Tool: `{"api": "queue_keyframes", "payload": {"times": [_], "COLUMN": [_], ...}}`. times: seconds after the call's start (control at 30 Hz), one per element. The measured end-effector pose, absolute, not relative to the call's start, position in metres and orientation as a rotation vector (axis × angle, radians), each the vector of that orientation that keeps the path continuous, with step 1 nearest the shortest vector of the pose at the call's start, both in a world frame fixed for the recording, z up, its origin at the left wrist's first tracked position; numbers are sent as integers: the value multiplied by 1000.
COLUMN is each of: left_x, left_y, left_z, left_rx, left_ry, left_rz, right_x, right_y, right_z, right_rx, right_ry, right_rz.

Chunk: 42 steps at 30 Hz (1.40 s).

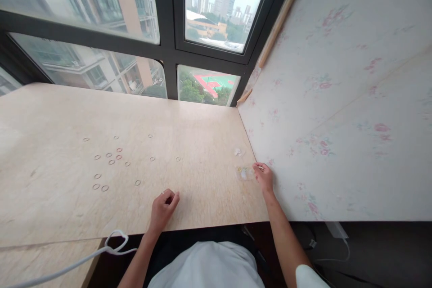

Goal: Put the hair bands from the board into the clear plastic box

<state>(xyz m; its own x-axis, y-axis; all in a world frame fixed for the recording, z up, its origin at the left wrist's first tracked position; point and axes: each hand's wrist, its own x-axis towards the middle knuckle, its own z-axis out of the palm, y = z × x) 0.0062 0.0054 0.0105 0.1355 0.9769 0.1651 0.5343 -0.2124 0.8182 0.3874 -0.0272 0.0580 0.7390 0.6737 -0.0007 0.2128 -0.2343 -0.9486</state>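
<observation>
- Reading this as mid-work, my judgement only: small pieces, some yellowish, sit in the clear box [245, 173], while about fifteen rings [105, 190] lie loose; can't count what's finished.
- Box lies flat on the counter [209, 144], long axis running left-right, roughly along the near edge; one short end faces the wall [337, 144] to its right.
- Rings lie flat, all left of the box, two reddish; being round, no long axis.
- Pale scraps [238, 152] just beyond the box.
- My right hand [259, 166] is at the box's right end, fingertips drawn in; can't tell if they're pinching anything.
- My left hand [170, 198] is left of and nearer than the box, fingers curled; can't tell whether it holds anything.
</observation>
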Motion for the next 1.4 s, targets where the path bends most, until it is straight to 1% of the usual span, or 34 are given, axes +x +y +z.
{"api": "queue_keyframes", "payload": {"times": [0.23, 0.37, 0.47, 0.57, 0.73, 0.93, 1.1, 1.23, 1.4], "left_x": [7, 5, 2, -6, -32, -57, -56, -47, -40], "left_y": [3, 6, 13, 30, 80, 161, 221, 246, 251], "left_z": [9, 10, 15, 22, 30, 43, 41, 34, 29], "left_rx": [1903, 1844, 1687, 1517, 1412, 1519, 1635, 1760, 1846], "left_ry": [1452, 1435, 1399, 1399, 1549, 1823, 1953, 1996, 2067], "left_rz": [927, 898, 868, 932, 1050, 827, 708, 585, 443], "right_x": [373, 350, 331, 318, 319, 324, 325, 327, 328], "right_y": [-46, -60, -68, -74, -77, -77, -75, -74, -71], "right_z": [56, 45, 33, 20, 2, -5, -8, -11, -9], "right_rx": [-1924, -1905, -1880, -1881, -1954, -1980, -2033, -2053, -2088], "right_ry": [-837, -898, -974, -1072, -1219, -1201, -1203, -1234, -1248], "right_rz": [376, 403, 461, 504, 436, 435, 405, 392, 408]}}
